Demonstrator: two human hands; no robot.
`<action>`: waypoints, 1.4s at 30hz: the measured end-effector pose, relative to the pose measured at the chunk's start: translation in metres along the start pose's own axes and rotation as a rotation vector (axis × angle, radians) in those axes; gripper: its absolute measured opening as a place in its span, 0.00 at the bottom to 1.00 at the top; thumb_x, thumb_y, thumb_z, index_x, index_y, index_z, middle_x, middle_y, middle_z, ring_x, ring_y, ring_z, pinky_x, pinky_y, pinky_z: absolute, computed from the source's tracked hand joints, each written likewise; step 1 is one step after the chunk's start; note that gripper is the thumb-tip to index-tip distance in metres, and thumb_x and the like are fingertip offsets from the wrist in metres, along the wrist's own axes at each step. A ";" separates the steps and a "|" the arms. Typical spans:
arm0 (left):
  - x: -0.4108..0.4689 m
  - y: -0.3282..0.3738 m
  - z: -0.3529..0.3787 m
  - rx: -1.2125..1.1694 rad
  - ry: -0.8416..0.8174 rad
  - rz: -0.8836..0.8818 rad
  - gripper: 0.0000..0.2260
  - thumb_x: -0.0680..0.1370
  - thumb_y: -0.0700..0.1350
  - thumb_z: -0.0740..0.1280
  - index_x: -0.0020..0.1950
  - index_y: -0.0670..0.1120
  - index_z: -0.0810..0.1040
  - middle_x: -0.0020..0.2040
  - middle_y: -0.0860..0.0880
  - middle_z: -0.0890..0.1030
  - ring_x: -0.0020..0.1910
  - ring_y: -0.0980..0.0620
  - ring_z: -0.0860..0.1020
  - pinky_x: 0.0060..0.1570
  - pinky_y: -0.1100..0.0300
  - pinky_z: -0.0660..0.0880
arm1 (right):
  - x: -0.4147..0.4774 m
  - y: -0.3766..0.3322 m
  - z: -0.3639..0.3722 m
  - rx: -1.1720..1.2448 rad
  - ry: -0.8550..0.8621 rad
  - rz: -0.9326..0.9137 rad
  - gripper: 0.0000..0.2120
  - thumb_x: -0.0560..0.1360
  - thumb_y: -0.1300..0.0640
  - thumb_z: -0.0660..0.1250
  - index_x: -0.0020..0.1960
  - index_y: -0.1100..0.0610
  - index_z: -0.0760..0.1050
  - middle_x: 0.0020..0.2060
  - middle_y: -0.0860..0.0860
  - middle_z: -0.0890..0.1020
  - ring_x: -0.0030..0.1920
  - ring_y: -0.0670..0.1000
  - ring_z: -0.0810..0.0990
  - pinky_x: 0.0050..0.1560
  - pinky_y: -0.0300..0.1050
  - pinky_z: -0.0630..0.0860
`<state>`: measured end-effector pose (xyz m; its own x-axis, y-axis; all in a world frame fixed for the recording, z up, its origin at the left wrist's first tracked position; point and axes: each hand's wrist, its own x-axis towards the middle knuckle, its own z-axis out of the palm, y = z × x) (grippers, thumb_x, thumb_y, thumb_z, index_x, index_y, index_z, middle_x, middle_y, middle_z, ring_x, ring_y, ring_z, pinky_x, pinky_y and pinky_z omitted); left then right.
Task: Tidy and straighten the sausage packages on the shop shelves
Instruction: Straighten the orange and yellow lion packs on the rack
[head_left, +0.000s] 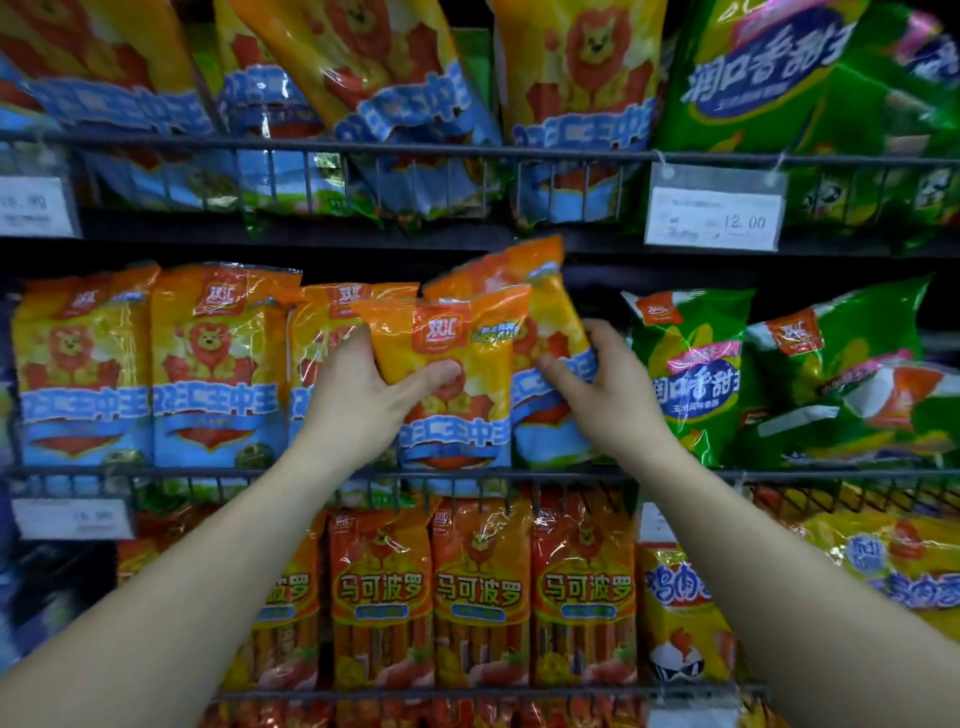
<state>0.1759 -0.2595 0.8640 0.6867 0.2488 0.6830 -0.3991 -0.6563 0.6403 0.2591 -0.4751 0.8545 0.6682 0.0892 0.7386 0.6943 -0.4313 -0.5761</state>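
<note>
Shelf rail (156, 472) hides pack bottoms | my left hand (363, 400) grips front pack (462, 415), long axis upright | right hand (605, 400) grips tilted pack (545, 312)

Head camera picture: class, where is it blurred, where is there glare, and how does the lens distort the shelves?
Head view: the top-shelf packages are blurred and splay outward from wide-angle distortion; the frame edges smear too; the front package in the left hand and the tilted package in the right hand are sharper; glare streaks their plastic; lighting is dim.
</note>
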 end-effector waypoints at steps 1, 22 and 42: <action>0.001 0.001 0.001 -0.005 0.005 -0.002 0.11 0.72 0.54 0.74 0.48 0.56 0.74 0.43 0.63 0.79 0.42 0.68 0.76 0.39 0.69 0.71 | -0.001 0.001 -0.002 0.069 0.046 0.045 0.15 0.77 0.49 0.70 0.60 0.51 0.74 0.50 0.48 0.82 0.51 0.50 0.81 0.52 0.53 0.79; 0.019 0.025 0.030 0.291 0.119 -0.016 0.34 0.78 0.57 0.67 0.71 0.36 0.58 0.30 0.49 0.71 0.26 0.52 0.72 0.23 0.58 0.64 | -0.030 0.008 -0.001 -0.247 0.255 0.095 0.22 0.81 0.48 0.61 0.70 0.58 0.62 0.41 0.59 0.82 0.37 0.64 0.80 0.33 0.57 0.76; 0.014 0.019 0.059 0.833 0.227 0.591 0.22 0.74 0.35 0.68 0.68 0.37 0.72 0.64 0.35 0.72 0.64 0.34 0.69 0.60 0.40 0.72 | -0.057 0.019 -0.017 -0.678 0.241 -0.338 0.21 0.75 0.62 0.63 0.68 0.60 0.74 0.70 0.61 0.72 0.68 0.64 0.70 0.53 0.59 0.80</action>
<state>0.2135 -0.3103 0.8646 0.3540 -0.2000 0.9136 -0.0295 -0.9788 -0.2029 0.2297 -0.5036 0.8071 0.3201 0.1493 0.9355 0.4835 -0.8749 -0.0258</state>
